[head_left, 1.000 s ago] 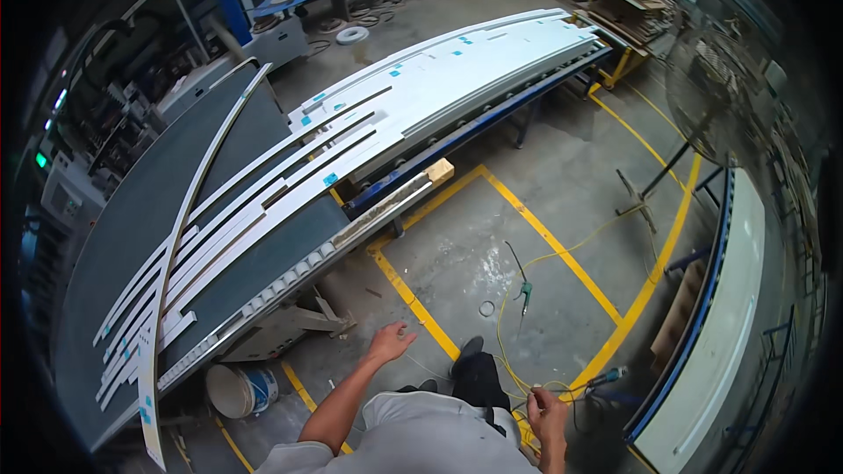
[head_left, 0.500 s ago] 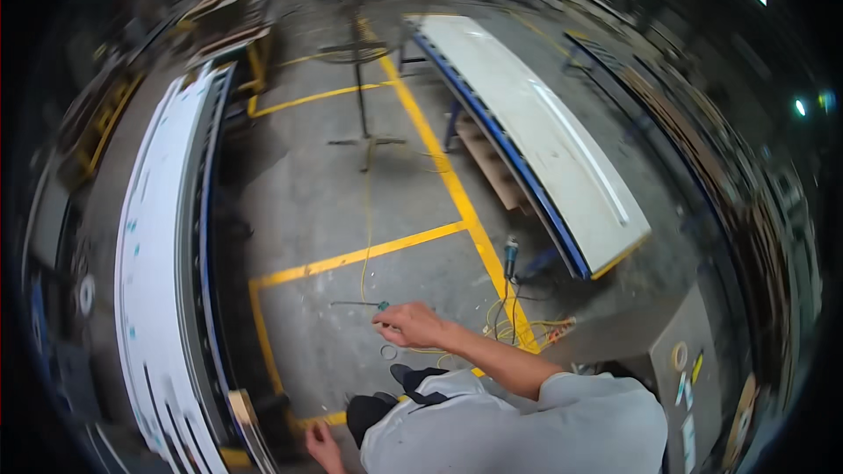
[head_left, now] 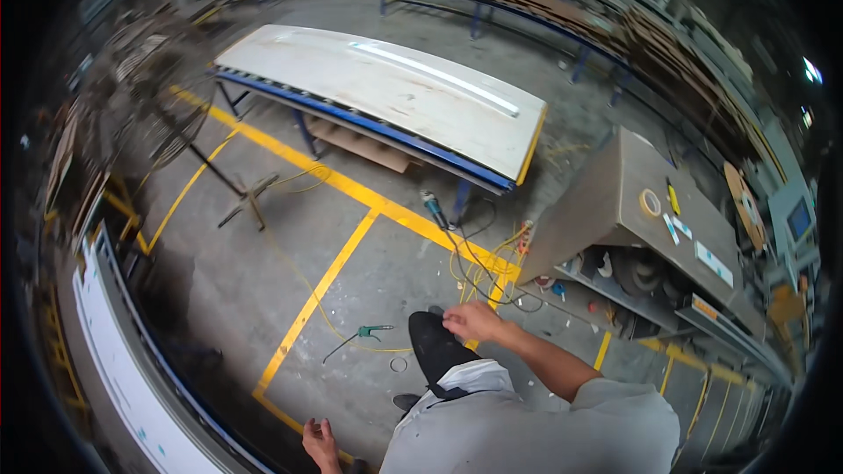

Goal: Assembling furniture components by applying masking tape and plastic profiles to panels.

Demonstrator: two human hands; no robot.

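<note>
My right hand [head_left: 474,321] hangs in front of my body above my dark trouser leg [head_left: 433,347], its fingers loosely curled together with nothing seen in them. Low on the left, my left hand [head_left: 321,446] is open and empty, fingers apart. Neither hand touches a tool. On the floor ahead lies a green air blow gun [head_left: 364,332] with a thin nozzle, joined to a yellow hose [head_left: 386,350]. A small ring [head_left: 399,364] lies close to it.
A blue-framed roller table [head_left: 351,110] bears a long white panel. An angle grinder [head_left: 433,209] stands before it, near tangled cords [head_left: 465,272]. To the right is a grey cabinet [head_left: 571,219] with tape [head_left: 650,203] on top. A stand fan [head_left: 167,127] and white profiles [head_left: 123,377] are left.
My view has swung to the right, bringing the grey cabinet and roller table further into it. My right hand has moved away from beside the blow gun to above my leg.
</note>
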